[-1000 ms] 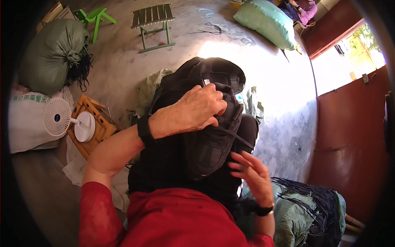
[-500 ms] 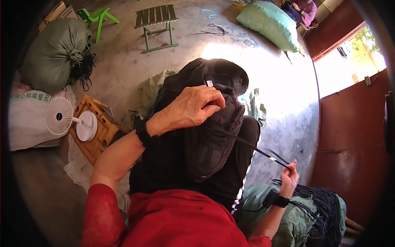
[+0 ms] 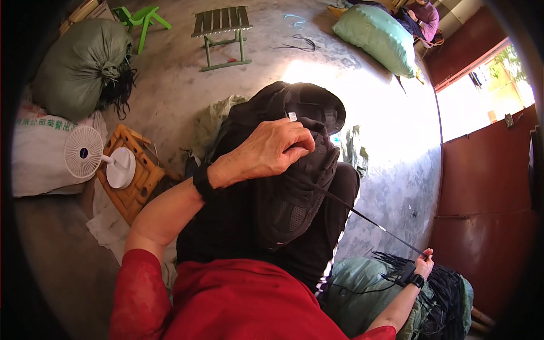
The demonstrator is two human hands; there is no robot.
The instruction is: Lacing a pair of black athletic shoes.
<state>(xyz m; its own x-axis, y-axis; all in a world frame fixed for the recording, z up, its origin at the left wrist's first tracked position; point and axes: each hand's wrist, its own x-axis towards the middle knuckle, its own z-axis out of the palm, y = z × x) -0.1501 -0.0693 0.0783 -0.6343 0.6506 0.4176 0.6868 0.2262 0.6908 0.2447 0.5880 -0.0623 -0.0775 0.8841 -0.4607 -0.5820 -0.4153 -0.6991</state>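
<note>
A black lace-up sneaker [image 3: 288,212] lies on my lap, its toe pointing toward me. My left hand [image 3: 275,148] is closed over its upper part near the tongue; the fingertips are partly hidden. A flat black shoelace [image 3: 354,211] runs taut from the sneaker's lacing out to the lower right. Its far stretch is pinched in my right hand [image 3: 424,264], held above a bundle of black laces [image 3: 447,289]. Beyond my left hand, a rounded black piece [image 3: 323,105] with a raised rim sits against the sneaker; I cannot tell whether it is a second shoe.
A green sack [image 3: 357,283] lies under the lace bundle. At left, a white fan [image 3: 120,168] stands on a bamboo stool [image 3: 135,201], near stuffed sacks [image 3: 79,68]. A folding stool [image 3: 224,25] and a pale green sack [image 3: 377,37] are farther off. Another person [image 3: 425,20] sits at the far right.
My right hand has moved outward to the lower right, drawing the shoelace longer and straighter. My left hand and the sneaker stay nearly in place.
</note>
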